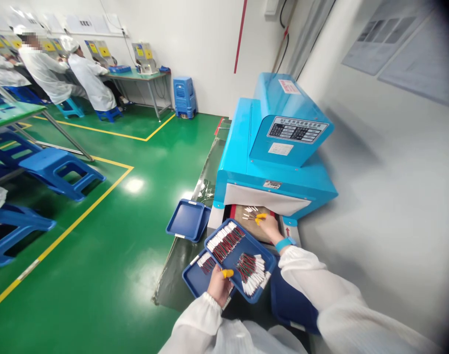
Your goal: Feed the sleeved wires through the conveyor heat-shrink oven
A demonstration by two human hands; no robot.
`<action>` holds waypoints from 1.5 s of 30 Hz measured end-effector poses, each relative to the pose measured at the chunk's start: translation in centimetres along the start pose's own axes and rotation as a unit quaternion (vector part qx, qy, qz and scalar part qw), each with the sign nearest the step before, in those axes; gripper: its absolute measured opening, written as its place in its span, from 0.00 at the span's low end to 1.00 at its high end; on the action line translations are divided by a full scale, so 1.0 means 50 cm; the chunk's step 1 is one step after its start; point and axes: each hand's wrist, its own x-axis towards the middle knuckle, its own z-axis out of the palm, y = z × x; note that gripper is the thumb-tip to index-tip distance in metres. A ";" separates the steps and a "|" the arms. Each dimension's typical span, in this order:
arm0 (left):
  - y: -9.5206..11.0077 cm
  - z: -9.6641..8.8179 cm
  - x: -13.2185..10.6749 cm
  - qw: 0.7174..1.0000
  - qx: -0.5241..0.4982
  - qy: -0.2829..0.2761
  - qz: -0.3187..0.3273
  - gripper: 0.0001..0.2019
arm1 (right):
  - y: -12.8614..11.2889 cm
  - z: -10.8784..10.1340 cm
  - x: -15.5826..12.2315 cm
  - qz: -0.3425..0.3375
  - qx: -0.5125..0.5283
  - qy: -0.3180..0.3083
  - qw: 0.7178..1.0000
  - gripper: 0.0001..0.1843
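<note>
The blue machine (pixel 239 152) bears a red arrow (pixel 287 231) and a plate (pixel 297 130) beginning "BS".

Right arm (pixel 309 271) stretched forward, right hand (pixel 270 227) at 1 o'clock from the left hand (pixel 218 287), and there's the left thumb (pixel 227 273) pressing firmly!

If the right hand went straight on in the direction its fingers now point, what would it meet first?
The right hand would probably meet the white-tipped pieces on the brown belt first; possibly it touches them now, depth being unclear.
</note>
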 end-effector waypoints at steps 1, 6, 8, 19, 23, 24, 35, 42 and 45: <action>-0.003 -0.001 0.002 1.000 0.000 0.000 -0.001 0.20 | -0.004 -0.001 -0.006 -0.042 -0.055 0.008 0.998 0.07; -0.011 0.003 0.007 1.000 0.003 -0.001 -0.008 0.19 | -0.044 0.023 -0.072 -0.180 -0.180 -0.128 0.959 0.06; -0.012 0.008 0.006 1.000 0.005 -0.004 -0.007 0.19 | -0.056 0.036 -0.104 -0.194 -0.224 -0.176 0.939 0.05; -0.018 0.007 0.007 0.999 -0.008 -0.037 -0.006 0.30 | -0.062 0.049 -0.131 -0.183 -0.324 -0.177 0.911 0.09; -0.021 -0.002 0.014 1.000 -0.007 -0.017 -0.008 0.25 | -0.061 0.023 -0.112 -0.180 -0.294 -0.170 0.923 0.08; -0.022 -0.004 0.015 1.000 -0.006 -0.014 -0.008 0.23 | -0.059 0.016 -0.104 -0.182 -0.287 -0.166 0.926 0.08; -0.027 -0.004 0.019 1.000 -0.007 -0.002 -0.006 0.20 | -0.017 -0.021 -0.025 -0.164 -0.177 -0.106 0.964 0.09; -0.020 0.011 0.013 1.000 -0.005 0.011 -0.011 0.20 | 0.003 -0.015 -0.008 -0.147 -0.249 -0.039 0.957 0.08; -0.016 0.018 0.013 1.000 -0.012 0.012 0.000 0.20 | 0.008 -0.011 -0.006 -0.168 -0.294 -0.054 0.939 0.09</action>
